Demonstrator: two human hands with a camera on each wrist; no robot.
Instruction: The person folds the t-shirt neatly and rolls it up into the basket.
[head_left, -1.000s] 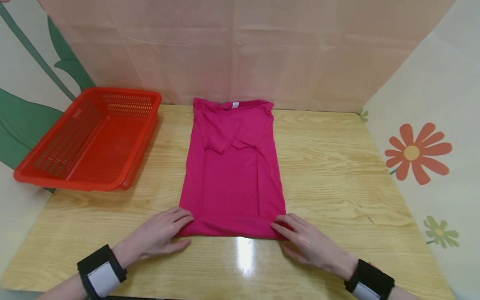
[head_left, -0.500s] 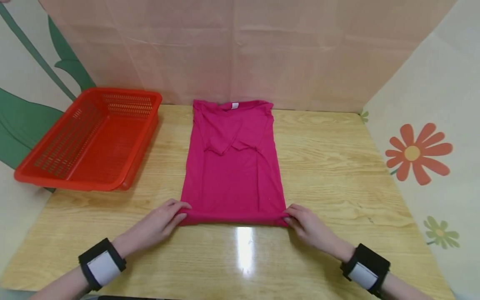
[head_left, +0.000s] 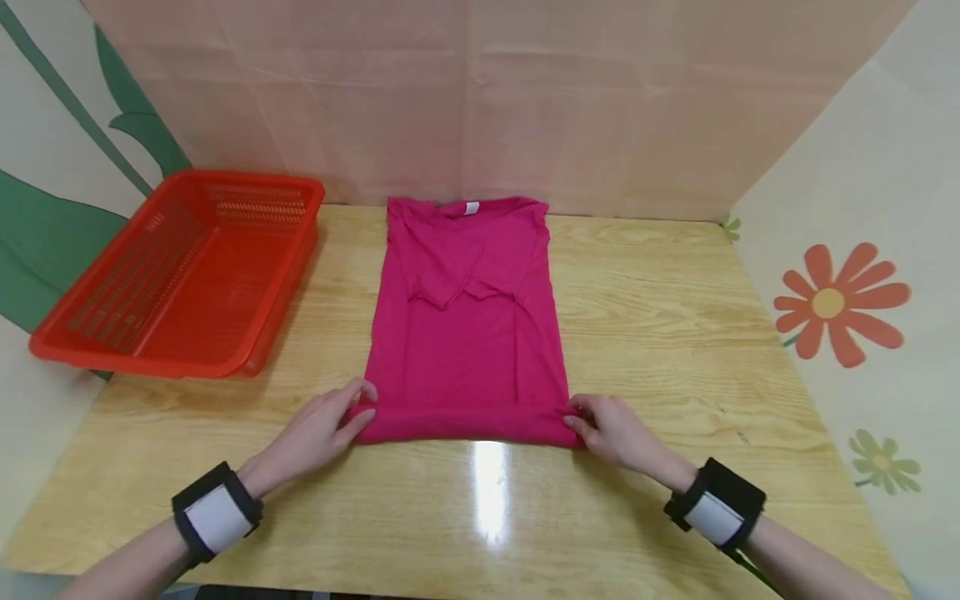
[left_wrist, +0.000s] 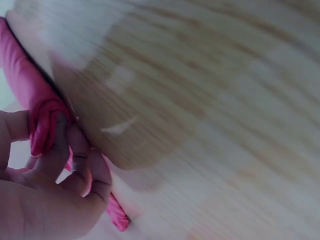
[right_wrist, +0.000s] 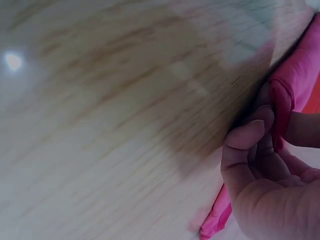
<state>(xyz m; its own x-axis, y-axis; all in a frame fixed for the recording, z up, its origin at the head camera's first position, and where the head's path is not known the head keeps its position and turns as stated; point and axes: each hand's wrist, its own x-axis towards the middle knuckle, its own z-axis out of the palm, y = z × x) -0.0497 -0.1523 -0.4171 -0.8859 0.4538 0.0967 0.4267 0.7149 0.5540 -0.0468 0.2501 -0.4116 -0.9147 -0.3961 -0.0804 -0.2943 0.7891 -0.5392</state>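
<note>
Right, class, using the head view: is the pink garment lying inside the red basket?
No, the pink garment lies on the wooden table, apart from the red basket, which stands to its left.

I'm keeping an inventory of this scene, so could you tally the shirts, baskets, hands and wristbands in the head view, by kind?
Pink shirt: 1
Red basket: 1
Left hand and right hand: 2
Left wristband and right wristband: 2
Total: 6

On the bench (head_left: 652,325), shirt (head_left: 461,354) in the middle, basket (head_left: 168,367) to its left, backdrop (head_left: 465,100) behind; left grip (head_left: 318,429) at the shirt's near left corner, right grip (head_left: 621,432) at its near right.
</note>
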